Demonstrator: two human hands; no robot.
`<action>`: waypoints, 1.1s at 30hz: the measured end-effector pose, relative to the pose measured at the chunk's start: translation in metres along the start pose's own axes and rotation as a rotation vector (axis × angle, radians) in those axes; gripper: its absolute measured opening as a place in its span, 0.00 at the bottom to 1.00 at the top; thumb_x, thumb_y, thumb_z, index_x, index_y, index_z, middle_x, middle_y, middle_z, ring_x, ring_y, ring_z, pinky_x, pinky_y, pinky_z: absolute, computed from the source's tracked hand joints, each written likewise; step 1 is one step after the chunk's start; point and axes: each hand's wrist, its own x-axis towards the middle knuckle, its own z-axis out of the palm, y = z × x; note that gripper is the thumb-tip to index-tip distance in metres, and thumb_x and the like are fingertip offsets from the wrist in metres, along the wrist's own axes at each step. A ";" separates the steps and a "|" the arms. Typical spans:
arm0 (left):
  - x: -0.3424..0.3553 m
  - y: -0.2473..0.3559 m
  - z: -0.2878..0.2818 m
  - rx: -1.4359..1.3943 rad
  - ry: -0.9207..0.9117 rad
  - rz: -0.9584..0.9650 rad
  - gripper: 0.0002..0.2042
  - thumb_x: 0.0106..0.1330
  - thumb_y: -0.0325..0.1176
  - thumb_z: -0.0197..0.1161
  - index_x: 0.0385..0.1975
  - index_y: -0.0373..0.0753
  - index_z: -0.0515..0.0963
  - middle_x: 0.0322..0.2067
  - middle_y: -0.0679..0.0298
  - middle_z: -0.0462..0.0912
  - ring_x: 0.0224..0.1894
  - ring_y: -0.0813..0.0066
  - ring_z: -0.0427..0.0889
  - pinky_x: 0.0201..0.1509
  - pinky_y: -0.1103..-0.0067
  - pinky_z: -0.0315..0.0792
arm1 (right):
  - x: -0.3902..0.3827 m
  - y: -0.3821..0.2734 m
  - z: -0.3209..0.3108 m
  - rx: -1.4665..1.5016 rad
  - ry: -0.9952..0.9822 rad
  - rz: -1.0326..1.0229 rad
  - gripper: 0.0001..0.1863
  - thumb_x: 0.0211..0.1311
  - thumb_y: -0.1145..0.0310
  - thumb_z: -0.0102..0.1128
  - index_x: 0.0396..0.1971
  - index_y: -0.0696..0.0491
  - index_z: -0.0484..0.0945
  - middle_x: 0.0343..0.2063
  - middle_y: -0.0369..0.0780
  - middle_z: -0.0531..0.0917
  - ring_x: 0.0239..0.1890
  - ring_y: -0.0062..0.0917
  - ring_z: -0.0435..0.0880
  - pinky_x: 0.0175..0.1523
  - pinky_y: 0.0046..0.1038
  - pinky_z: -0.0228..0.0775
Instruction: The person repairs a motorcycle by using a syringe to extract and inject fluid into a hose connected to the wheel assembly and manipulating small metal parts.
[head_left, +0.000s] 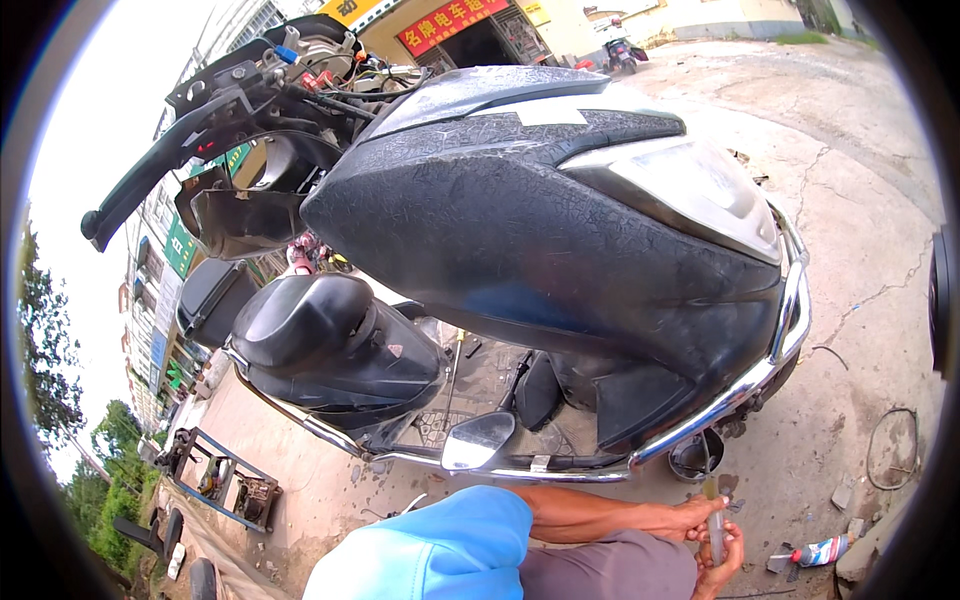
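Observation:
My left hand (692,514) and my right hand (726,560) are closed round a narrow translucent cylinder (716,536) with a yellowish upper part, at the lower right; its exact kind is unclear. Just above it, a dark cup-like container (696,454) sits beside the chrome side bar of a black electric scooter (520,230). The scooter fills the middle, with cracked bodywork and its handlebar housing opened, wires showing (330,70). A loose mirror (478,438) and a long thin tool (455,365) lie on its footboard.
A plastic bottle (820,550) lies at the lower right near a loop of cable (890,475). At left, a metal frame holding machinery (225,480) stands on the concrete. Behind are shopfronts (480,35), trees and a parked scooter (622,55).

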 end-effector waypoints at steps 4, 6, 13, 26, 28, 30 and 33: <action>0.003 -0.002 -0.002 -0.007 -0.015 0.001 0.20 0.74 0.51 0.51 0.32 0.38 0.71 0.11 0.73 0.60 0.09 0.84 0.59 0.10 0.85 0.50 | 0.000 -0.001 0.003 0.018 0.031 -0.006 0.17 0.63 0.59 0.44 0.44 0.55 0.72 0.25 0.49 0.83 0.09 0.15 0.64 0.12 0.15 0.46; 0.003 -0.002 -0.002 0.007 -0.007 0.002 0.20 0.75 0.51 0.51 0.31 0.39 0.71 0.11 0.73 0.60 0.10 0.84 0.59 0.10 0.85 0.50 | 0.003 0.003 0.003 0.016 0.046 -0.016 0.17 0.63 0.59 0.44 0.44 0.55 0.72 0.25 0.49 0.83 0.09 0.15 0.64 0.12 0.16 0.47; 0.005 -0.003 -0.003 -0.024 -0.004 0.013 0.21 0.75 0.51 0.50 0.30 0.38 0.71 0.11 0.73 0.60 0.10 0.85 0.59 0.11 0.84 0.50 | 0.005 0.003 0.001 0.063 0.021 0.000 0.17 0.62 0.61 0.44 0.43 0.57 0.72 0.23 0.49 0.82 0.09 0.16 0.64 0.12 0.16 0.45; -0.003 0.002 0.002 -0.061 -0.086 -0.006 0.20 0.76 0.49 0.49 0.32 0.36 0.70 0.12 0.72 0.61 0.10 0.84 0.58 0.09 0.83 0.48 | 0.015 0.009 -0.011 0.090 -0.002 -0.047 0.17 0.61 0.63 0.44 0.43 0.59 0.71 0.21 0.50 0.81 0.07 0.15 0.58 0.11 0.17 0.42; -0.005 0.000 -0.003 -0.076 -0.035 0.003 0.22 0.76 0.49 0.50 0.31 0.32 0.73 0.11 0.73 0.59 0.10 0.84 0.57 0.10 0.84 0.48 | 0.015 0.015 -0.012 0.070 0.007 -0.019 0.17 0.61 0.63 0.43 0.43 0.59 0.71 0.20 0.49 0.80 0.07 0.15 0.58 0.11 0.18 0.42; -0.001 -0.002 -0.007 -0.073 -0.025 -0.013 0.22 0.76 0.49 0.50 0.32 0.33 0.73 0.11 0.73 0.59 0.10 0.84 0.57 0.10 0.84 0.48 | 0.016 0.017 -0.012 0.046 0.014 -0.006 0.17 0.61 0.63 0.43 0.43 0.59 0.71 0.19 0.48 0.80 0.06 0.14 0.57 0.11 0.18 0.41; 0.004 -0.003 -0.008 -0.057 -0.017 0.004 0.21 0.76 0.49 0.49 0.32 0.34 0.73 0.11 0.73 0.59 0.10 0.84 0.56 0.10 0.84 0.48 | 0.019 0.018 -0.010 0.039 0.021 -0.029 0.17 0.61 0.63 0.43 0.42 0.59 0.71 0.18 0.47 0.80 0.06 0.14 0.56 0.10 0.18 0.40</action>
